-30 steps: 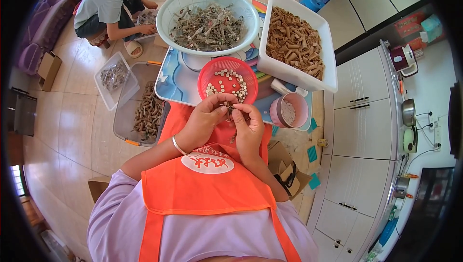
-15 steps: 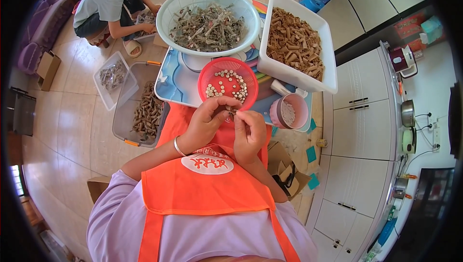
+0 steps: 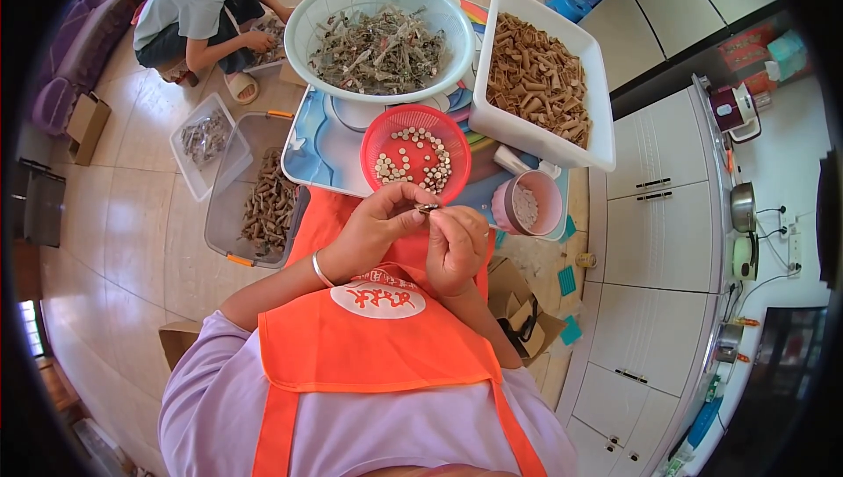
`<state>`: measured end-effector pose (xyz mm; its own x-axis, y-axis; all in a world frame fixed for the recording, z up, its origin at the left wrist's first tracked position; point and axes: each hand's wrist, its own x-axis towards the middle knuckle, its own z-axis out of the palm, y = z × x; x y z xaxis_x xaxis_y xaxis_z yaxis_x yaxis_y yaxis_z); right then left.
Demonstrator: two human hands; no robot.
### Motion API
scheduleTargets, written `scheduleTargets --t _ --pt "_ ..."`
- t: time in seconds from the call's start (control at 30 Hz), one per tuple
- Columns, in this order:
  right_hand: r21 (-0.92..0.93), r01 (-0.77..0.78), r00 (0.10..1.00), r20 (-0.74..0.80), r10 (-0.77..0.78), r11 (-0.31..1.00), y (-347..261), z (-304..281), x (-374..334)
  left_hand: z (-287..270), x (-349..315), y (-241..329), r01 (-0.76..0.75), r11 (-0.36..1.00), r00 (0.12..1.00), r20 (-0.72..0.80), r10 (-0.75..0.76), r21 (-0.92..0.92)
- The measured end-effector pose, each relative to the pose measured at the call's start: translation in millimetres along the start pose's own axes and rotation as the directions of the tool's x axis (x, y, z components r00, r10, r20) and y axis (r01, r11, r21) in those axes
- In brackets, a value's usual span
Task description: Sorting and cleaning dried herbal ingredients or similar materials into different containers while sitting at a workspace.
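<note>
Nearest to the camera is the person's orange apron (image 3: 369,345), and just beyond it both hands meet over the lap. The step in hand looks like opening or peeling one small brown piece (image 3: 428,208), which sits between the two hands, just on the near side of the red basket (image 3: 413,154). The left hand (image 3: 373,227) comes in from the left w/ the wrist bent, a thin bracelet on it; its fingers are curled and the fingertips pinch the piece. The right hand (image 3: 457,244) is more upright, fingers clenched into a loose fist, thumb and forefinger also gripping the same piece from the right side. Next move, I judge, needs a small twist or pull between the fingertips, then a short reach forward to drop the pale kernel in the red basket, which already has approx. a thin layer of pale round bits. Right of the basket stands a pink cup (image 3: 527,203). Farther off are a round white basin (image 3: 307,25) w/ grey-brown husks and a white rectangular tub (image 3: 597,139) full of tan pieces. At far left another person (image 3: 198,3) crouches on the floor.
</note>
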<state>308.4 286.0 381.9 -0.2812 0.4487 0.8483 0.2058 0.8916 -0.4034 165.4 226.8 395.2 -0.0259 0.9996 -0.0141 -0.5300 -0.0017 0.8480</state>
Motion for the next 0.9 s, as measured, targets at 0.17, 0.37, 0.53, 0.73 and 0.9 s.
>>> scheduleTargets --t 0.17,0.37,0.53,0.73,0.9 --pt "0.02 -0.03 0.999 0.011 0.03 0.999 0.7 -2.2 0.9 -4.7 1.4 -4.3 0.012 0.997 0.998 0.059 -0.007 -0.081" --pt "0.05 -0.04 0.998 0.048 0.038 0.998 1.6 -4.3 0.0 -5.6 1.3 -7.4 0.048 0.968 0.998 0.037 -0.041 -0.246" --pt "0.04 -0.063 0.995 0.078 0.059 0.997 1.0 -4.8 -0.8 -7.5 1.0 -4.6 0.05 0.974 0.999 0.011 -0.048 -0.22" --pt "0.044 -0.131 0.987 0.1 0.126 0.99 -1.5 -2.1 -5.4 -14.3 1.5 -10.4 -0.097 0.99 0.995 -0.016 0.096 -0.103" --pt "0.445 -0.633 0.763 0.219 0.609 0.634 -12.0 2.0 -12.9 -11.6 3.7 -7.6 -0.296 0.926 0.951 -0.013 0.308 0.235"
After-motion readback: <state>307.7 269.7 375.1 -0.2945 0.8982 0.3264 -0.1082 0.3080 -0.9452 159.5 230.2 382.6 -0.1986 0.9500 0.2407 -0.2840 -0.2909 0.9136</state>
